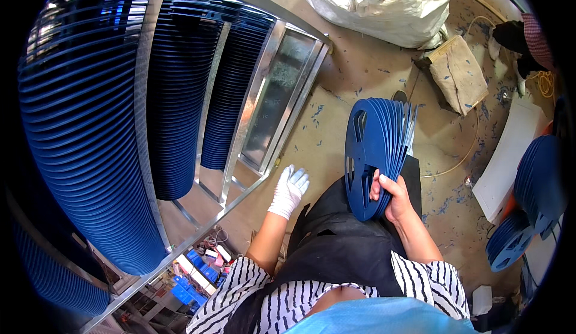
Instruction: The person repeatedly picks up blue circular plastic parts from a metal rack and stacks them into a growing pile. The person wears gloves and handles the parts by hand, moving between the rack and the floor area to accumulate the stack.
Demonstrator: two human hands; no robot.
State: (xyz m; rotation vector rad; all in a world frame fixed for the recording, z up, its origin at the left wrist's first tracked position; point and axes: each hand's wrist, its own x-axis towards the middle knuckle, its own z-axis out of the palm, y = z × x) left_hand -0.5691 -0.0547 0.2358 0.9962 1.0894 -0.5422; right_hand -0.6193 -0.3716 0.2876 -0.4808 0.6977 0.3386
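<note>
The bare right grip is curled firmly around the lower part of a stack of blue reels, fingers in an opening of the nearest reel and thumb across the edges. The stack rises from that grip, tilted, in front of the black apron, its thin edges fanning apart at the top. Left of the grip and apart from the stack, the white-gloved left grip has its fingers loosely spread and holds nothing. Further left stands a metal rack with columns of blue discs. Beyond the right grip, a white sack rests on the floor; well off to its right are more blue reels. The step in hand looks like one-handed carrying of the gathered stack. Any next move seems to call for steady pressure on the edges, with the free left grip squaring the fanned reels so none slides loose.
</note>
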